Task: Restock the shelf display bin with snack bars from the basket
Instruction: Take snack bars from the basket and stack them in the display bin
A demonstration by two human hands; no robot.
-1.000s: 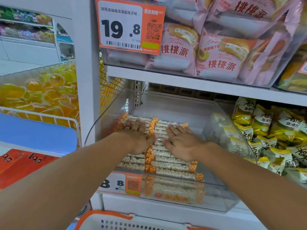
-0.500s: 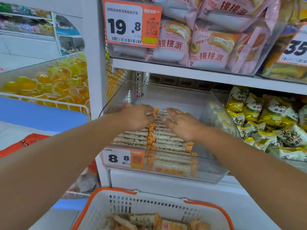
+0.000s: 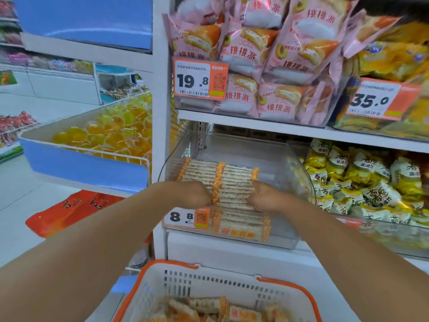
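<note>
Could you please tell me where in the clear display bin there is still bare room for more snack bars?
Bare floor shows at the back of the display bin, behind the laid snack bars, and in a strip between them and the bin's right wall. The front is crowded: bars fill it, with the left hand and right hand on them.

White shop shelving (image 3: 255, 126), pale floor (image 3: 21, 205), blue panels (image 3: 88, 168)

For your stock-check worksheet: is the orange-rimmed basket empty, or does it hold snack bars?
Not empty: wrapped snack bars lie piled in the bottom of the basket.
</note>
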